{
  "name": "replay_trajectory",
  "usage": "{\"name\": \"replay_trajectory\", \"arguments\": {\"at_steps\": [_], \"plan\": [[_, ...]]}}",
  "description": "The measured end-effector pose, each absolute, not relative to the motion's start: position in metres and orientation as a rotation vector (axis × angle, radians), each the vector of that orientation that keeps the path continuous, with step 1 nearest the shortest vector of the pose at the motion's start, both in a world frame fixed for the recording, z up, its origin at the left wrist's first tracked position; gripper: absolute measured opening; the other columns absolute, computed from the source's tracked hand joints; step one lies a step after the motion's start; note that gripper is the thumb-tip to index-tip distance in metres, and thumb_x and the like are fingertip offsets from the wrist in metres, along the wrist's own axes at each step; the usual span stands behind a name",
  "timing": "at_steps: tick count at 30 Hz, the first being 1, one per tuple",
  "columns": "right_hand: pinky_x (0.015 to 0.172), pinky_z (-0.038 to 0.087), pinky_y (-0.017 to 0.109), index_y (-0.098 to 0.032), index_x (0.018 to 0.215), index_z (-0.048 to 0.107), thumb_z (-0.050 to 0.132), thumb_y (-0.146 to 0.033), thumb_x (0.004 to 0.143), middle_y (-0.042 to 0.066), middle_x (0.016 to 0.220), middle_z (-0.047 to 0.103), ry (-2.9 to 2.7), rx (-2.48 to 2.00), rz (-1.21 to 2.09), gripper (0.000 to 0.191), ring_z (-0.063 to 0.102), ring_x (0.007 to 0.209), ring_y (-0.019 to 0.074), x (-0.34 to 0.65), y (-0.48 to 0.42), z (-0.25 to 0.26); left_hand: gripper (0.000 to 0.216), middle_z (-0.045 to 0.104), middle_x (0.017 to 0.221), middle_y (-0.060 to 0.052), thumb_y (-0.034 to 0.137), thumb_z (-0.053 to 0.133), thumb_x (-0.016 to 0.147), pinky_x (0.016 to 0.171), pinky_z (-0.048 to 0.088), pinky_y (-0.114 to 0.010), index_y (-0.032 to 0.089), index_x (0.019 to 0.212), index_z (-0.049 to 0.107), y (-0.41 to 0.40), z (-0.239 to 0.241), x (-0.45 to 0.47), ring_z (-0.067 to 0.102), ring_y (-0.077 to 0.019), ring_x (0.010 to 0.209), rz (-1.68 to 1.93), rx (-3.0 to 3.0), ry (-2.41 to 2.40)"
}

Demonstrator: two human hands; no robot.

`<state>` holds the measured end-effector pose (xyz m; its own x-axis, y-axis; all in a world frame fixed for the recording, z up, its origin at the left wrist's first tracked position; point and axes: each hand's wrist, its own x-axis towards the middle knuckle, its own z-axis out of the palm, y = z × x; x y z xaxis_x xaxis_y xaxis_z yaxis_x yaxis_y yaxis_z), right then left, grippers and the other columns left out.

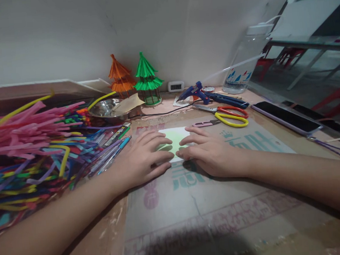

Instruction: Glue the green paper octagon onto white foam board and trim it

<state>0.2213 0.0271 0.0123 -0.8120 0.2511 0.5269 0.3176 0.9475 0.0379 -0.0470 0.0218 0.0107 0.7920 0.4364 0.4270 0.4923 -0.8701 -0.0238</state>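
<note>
A small white sheet of paper [175, 137] with a pale green patch lies on the printed cardboard mat [170, 213]. My left hand [148, 156] rests over its left side, palm down with fingers stretched out. From the other side my right hand [206, 152] reaches over the right edge, its fingers also spread and lightly bent. Neither hand grips anything. Parts of the sheet are hidden under the fingers. Just beyond my right hand are small thread snips [206, 123] and scissors with red and yellow handles [232, 119].
Colourful pipe cleaners [27, 133] and pens [116, 152] fill the left. Behind stand a metal bowl [99, 111], orange [120, 74] and green [148, 82] pagoda models, a small clock [175, 86], a blue glue gun [195, 92] and a clear bottle [241, 60]. A phone [285, 117] lies right.
</note>
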Motion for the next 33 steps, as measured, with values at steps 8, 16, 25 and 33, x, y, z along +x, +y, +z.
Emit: {"name": "replay_trajectory", "arguments": {"at_steps": [8, 16, 25, 33], "plan": [[0.114, 0.043, 0.055, -0.019, 0.101, 0.065, 0.048, -0.012, 0.097, 0.01, 0.1, 0.075, -2.536, -0.437, -0.165, 0.019, 0.067, 0.11, 0.0207, 0.2215, 0.0268, 0.0144, 0.019, 0.073, 0.115, -0.006, 0.026, 0.062, 0.097, 0.116, 0.04, -0.051, 0.025, 0.111, 0.074, 0.018, 0.0134, -0.042, 0.063, -0.026, 0.117, -0.59, -2.771, -0.634], [0.117, 0.039, 0.058, -0.02, 0.103, 0.065, 0.05, -0.005, 0.093, 0.008, 0.104, 0.076, -2.566, -0.383, -0.093, 0.024, 0.065, 0.114, 0.0219, 0.2223, 0.0268, 0.0129, 0.02, 0.071, 0.124, -0.008, 0.027, 0.062, 0.096, 0.112, 0.045, -0.052, 0.027, 0.113, 0.073, 0.0192, 0.0085, -0.0442, 0.059, -0.0293, 0.125, -0.633, -2.779, -0.685], [0.118, 0.037, 0.057, -0.017, 0.103, 0.066, 0.049, -0.006, 0.094, 0.011, 0.101, 0.074, -2.645, -0.334, -0.186, 0.023, 0.064, 0.115, 0.0229, 0.2258, 0.0274, 0.012, 0.012, 0.072, 0.117, -0.008, 0.027, 0.065, 0.095, 0.108, 0.047, -0.05, 0.023, 0.102, 0.073, 0.0167, 0.0112, -0.0442, 0.06, -0.0295, 0.121, -0.673, -2.784, -0.712], [0.107, 0.046, 0.051, -0.02, 0.103, 0.067, 0.049, -0.008, 0.095, 0.009, 0.104, 0.069, -2.448, -0.402, -0.226, 0.023, 0.06, 0.103, 0.0229, 0.2254, 0.0303, 0.0126, 0.007, 0.073, 0.106, -0.007, 0.027, 0.066, 0.094, 0.103, 0.048, -0.047, 0.022, 0.094, 0.071, 0.018, 0.0105, -0.0454, 0.063, -0.0272, 0.115, -0.693, -2.824, -0.709]]}}
